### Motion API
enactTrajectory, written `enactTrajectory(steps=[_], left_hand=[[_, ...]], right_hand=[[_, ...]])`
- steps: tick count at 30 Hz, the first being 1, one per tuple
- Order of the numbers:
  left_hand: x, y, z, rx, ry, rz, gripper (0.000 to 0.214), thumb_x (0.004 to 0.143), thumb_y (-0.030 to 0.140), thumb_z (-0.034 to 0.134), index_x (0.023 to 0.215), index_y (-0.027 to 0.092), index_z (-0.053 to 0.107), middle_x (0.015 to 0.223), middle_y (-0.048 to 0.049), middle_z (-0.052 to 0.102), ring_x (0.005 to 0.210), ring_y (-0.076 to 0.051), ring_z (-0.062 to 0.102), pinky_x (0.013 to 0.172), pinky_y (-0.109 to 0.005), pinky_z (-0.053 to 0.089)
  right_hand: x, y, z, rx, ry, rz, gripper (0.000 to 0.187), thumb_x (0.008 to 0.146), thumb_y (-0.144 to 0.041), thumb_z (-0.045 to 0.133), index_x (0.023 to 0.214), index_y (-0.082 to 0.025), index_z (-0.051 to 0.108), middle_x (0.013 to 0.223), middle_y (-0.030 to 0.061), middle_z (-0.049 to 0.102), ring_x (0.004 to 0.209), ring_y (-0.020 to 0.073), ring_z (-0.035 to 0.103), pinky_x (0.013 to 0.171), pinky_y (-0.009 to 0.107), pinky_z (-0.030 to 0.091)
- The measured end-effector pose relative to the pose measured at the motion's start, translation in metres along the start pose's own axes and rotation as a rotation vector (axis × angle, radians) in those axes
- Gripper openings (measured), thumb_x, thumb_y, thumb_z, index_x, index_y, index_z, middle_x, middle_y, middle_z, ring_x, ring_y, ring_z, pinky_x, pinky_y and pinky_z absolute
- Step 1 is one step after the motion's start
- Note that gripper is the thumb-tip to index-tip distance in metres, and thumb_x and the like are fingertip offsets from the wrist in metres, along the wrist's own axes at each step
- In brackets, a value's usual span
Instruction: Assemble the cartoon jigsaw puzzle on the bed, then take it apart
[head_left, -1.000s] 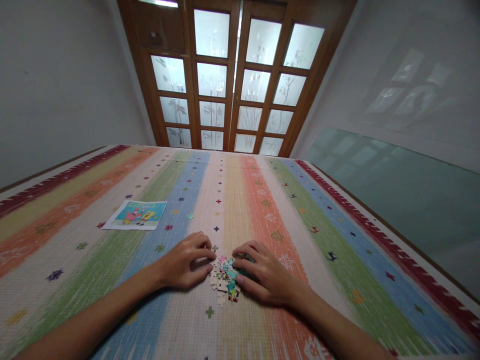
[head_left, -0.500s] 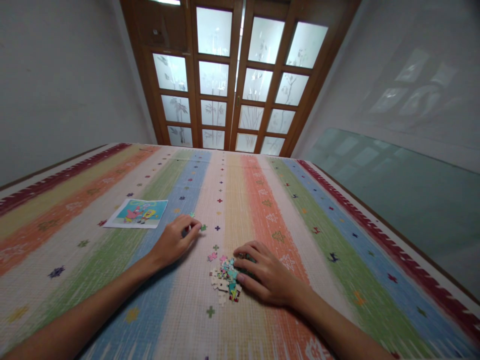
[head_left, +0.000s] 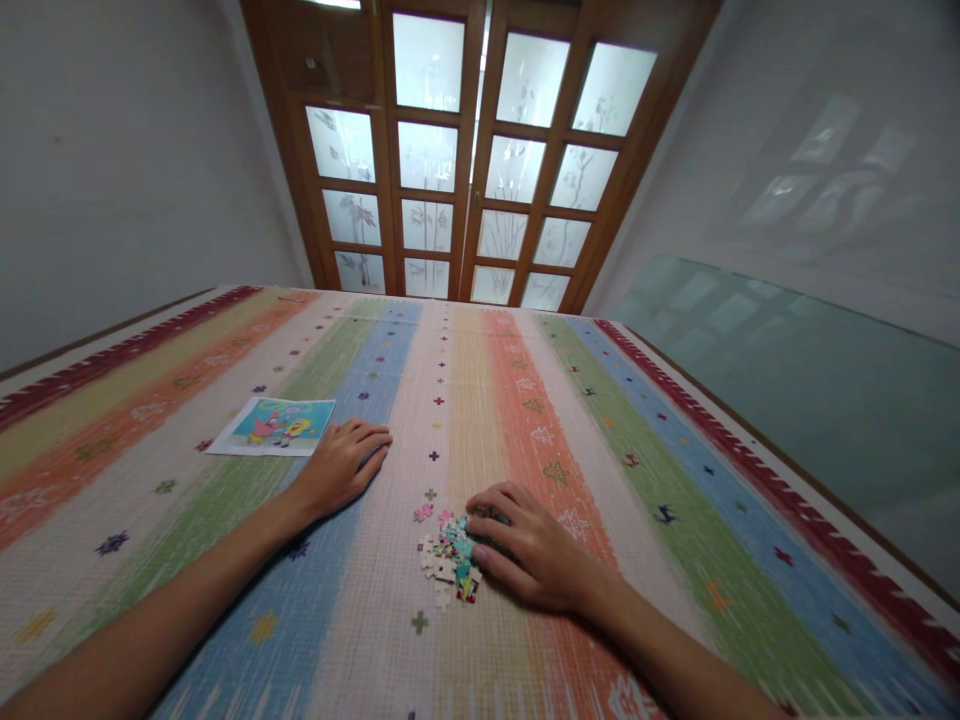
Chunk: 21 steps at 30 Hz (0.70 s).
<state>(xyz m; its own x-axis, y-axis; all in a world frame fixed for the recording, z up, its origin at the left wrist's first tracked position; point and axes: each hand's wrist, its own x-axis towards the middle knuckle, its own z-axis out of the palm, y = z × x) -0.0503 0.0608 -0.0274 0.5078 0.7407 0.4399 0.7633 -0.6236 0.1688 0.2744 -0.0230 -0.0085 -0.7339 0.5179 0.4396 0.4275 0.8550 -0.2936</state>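
Note:
A small heap of jigsaw pieces (head_left: 448,562) lies on the striped mat (head_left: 465,400) in front of me. My right hand (head_left: 529,548) rests at the heap's right side, fingers curled over some teal pieces. My left hand (head_left: 341,466) lies palm down on the blue stripe, well left of the heap, with its fingers stretched flat on the mat. Just beyond its fingertips is a printed cartoon picture (head_left: 274,425). A pink loose piece (head_left: 424,512) sits between the hands.
The colourful striped mat covers the floor up to a wooden door with frosted glass panes (head_left: 465,150). White walls stand to the left and right; a green glass panel (head_left: 787,370) lines the right side.
My left hand left the heap and slid forward and left onto the blue stripe, where it now lies flat over the spot of two loose pieces. The right hand stayed put.

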Motion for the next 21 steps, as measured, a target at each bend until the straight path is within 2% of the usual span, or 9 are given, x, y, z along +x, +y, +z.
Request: enactTrajectory(steps=[8, 13, 15, 18, 21], left_hand=[[-0.003, -0.003, 0.003, 0.142, -0.039, -0.075, 0.045, 0.104, 0.043, 0.04, 0.131, 0.019, 0.065, 0.132, -0.0154, 0.065, 0.121, -0.038, 0.052, 0.098, -0.057, 0.042], [-0.002, -0.001, 0.004, 0.148, -0.061, -0.113, 0.046, 0.104, 0.043, 0.042, 0.138, 0.016, 0.059, 0.135, -0.0154, 0.063, 0.12, -0.037, 0.053, 0.1, -0.056, 0.042], [-0.002, 0.0, 0.003, 0.15, -0.056, -0.117, 0.047, 0.104, 0.041, 0.043, 0.14, 0.015, 0.056, 0.136, -0.0162, 0.062, 0.12, -0.037, 0.053, 0.099, -0.054, 0.043], [-0.001, 0.003, 0.001, 0.149, -0.023, -0.113, 0.045, 0.103, 0.038, 0.045, 0.139, 0.014, 0.055, 0.138, -0.0174, 0.06, 0.118, -0.036, 0.053, 0.098, -0.053, 0.044], [0.001, 0.011, -0.003, 0.091, 0.029, -0.058, 0.038, 0.102, 0.033, 0.045, 0.132, 0.015, 0.059, 0.134, -0.0161, 0.062, 0.115, -0.035, 0.054, 0.097, -0.053, 0.044]], right_hand=[[0.0, -0.002, 0.0, -0.026, 0.014, 0.034, 0.028, 0.104, -0.03, 0.045, 0.115, -0.016, 0.066, 0.116, 0.0126, 0.069, 0.106, 0.0256, 0.057, 0.095, 0.045, 0.048], [0.0, -0.008, 0.0, -0.003, -0.076, -0.049, 0.039, 0.106, -0.034, 0.045, 0.138, -0.017, 0.057, 0.141, 0.0097, 0.063, 0.126, 0.0269, 0.052, 0.108, 0.047, 0.042], [0.0, -0.009, 0.0, 0.013, -0.128, -0.058, 0.042, 0.106, -0.037, 0.045, 0.142, -0.018, 0.055, 0.145, 0.0077, 0.061, 0.13, 0.0277, 0.05, 0.11, 0.048, 0.04], [0.0, -0.01, 0.0, 0.029, -0.148, -0.023, 0.041, 0.105, -0.04, 0.048, 0.139, -0.019, 0.058, 0.142, 0.0077, 0.064, 0.127, 0.0282, 0.052, 0.108, 0.05, 0.04], [0.0, -0.008, -0.001, 0.03, -0.099, 0.003, 0.036, 0.104, -0.039, 0.048, 0.13, -0.018, 0.063, 0.134, 0.0088, 0.068, 0.121, 0.0271, 0.054, 0.105, 0.048, 0.041]])
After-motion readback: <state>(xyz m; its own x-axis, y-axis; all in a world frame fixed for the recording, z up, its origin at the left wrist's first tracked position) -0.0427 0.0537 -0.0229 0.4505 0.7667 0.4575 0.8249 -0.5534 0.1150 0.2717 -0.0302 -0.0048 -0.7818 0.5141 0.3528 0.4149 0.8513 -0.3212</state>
